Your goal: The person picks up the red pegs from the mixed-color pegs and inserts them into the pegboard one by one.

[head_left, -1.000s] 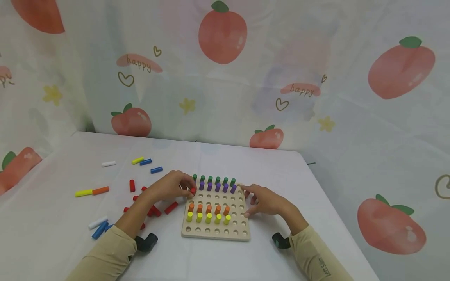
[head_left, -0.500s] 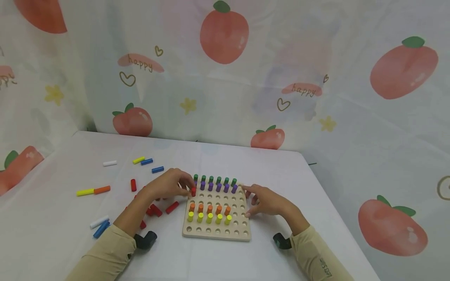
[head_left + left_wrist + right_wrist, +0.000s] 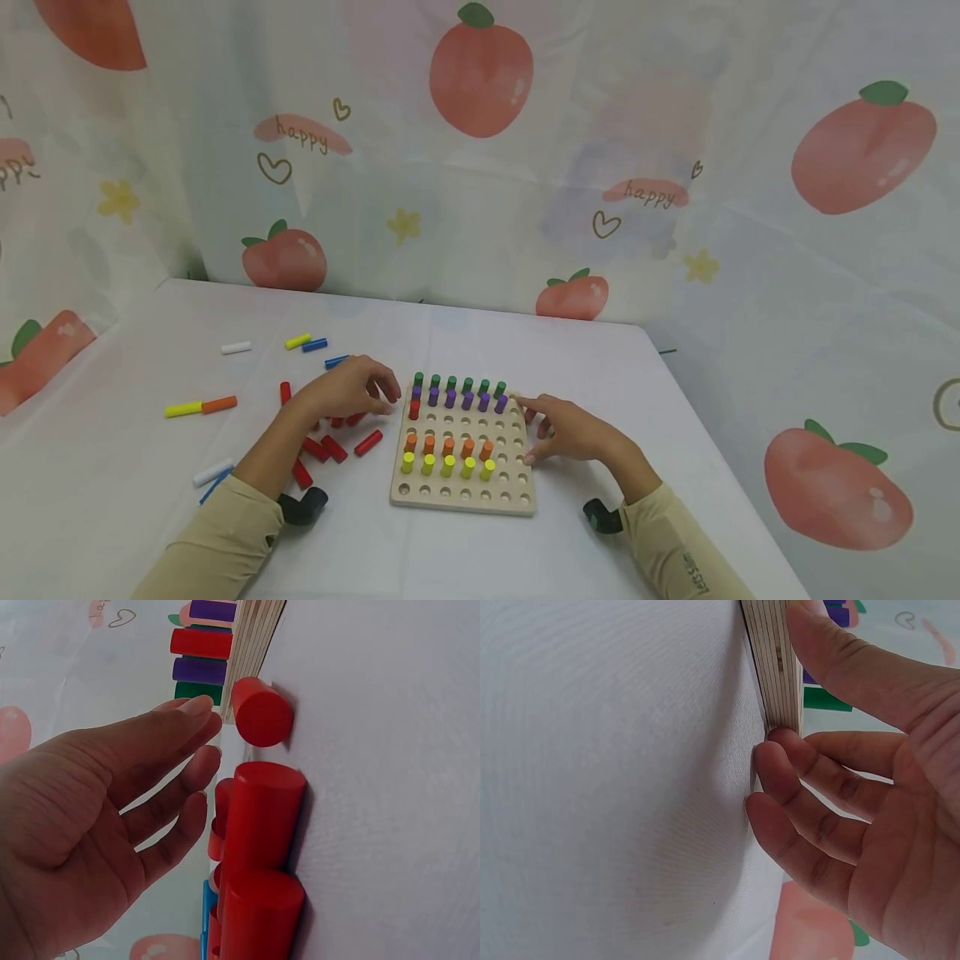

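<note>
My L grip [image 3: 347, 388] is spread, empty, nr loose red pegs [image 3: 334, 450]; best pinch 1 by its end, R grip [image 3: 567, 427] loosely spread against pegboard [image 3: 455, 485].

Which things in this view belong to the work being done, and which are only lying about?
Probably in use:
Pegboard
Standing pegs, including one red peg
Loose red pegs, near the left hand
Right hand, at the board's right edge

Probably just lying about for now:
White pegs
Blue pegs
Loose yellow pegs
Loose orange peg
</note>
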Demonstrator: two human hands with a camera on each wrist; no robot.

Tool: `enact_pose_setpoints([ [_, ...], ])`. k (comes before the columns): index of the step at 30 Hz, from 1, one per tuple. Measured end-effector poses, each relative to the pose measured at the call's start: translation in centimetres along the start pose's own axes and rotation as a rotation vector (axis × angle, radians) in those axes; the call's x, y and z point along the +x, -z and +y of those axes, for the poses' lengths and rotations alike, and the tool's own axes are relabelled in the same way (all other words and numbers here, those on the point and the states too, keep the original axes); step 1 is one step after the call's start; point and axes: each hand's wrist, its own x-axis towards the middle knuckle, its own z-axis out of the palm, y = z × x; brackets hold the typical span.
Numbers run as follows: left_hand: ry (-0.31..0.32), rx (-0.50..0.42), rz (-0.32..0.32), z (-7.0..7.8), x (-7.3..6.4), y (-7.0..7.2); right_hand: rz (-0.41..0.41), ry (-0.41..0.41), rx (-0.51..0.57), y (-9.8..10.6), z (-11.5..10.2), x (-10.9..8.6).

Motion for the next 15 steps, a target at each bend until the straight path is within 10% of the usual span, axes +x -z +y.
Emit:
enact_pose_setpoints([
  [15,0.088,-0.011,0.042,-1.5,-0.5,1.2,-0.001,0.0,0.005,0.0,0.1,0.1],
])
